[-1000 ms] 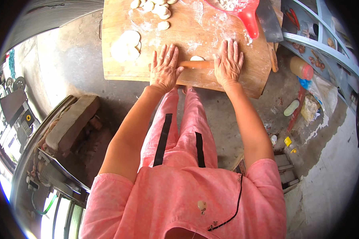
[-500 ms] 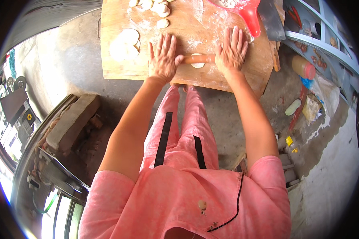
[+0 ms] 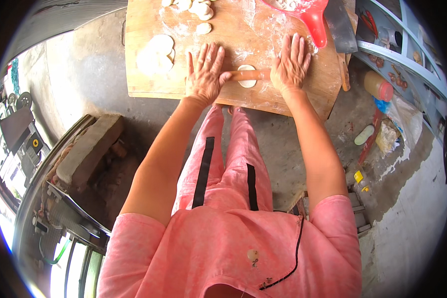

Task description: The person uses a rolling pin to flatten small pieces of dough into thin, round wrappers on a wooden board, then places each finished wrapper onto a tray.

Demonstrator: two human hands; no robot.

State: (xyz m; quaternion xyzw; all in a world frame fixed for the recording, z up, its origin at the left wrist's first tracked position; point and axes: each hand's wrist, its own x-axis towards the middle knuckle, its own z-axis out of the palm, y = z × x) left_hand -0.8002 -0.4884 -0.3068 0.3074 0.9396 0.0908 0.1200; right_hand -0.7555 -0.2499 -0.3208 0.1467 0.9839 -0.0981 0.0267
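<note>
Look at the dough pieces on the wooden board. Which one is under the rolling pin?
The small dough round between the left hand and right hand, beneath the rolling pin. The flattened rounds lie stacked apart.

Wooden rolling pin [image 3: 249,75] lies across flattened dough round [image 3: 247,81].

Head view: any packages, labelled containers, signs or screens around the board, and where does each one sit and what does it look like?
Jar: on the ground right of the wooden board, orange body, red lid.
Bag: on the ground below the jar, crumpled, clear and tan.
Small bottle: on the ground by the person's right elbow, yellow cap, lying down.
Dark flat panel: far left edge, possibly a screen, too warped to tell.
No signs visible.
</note>
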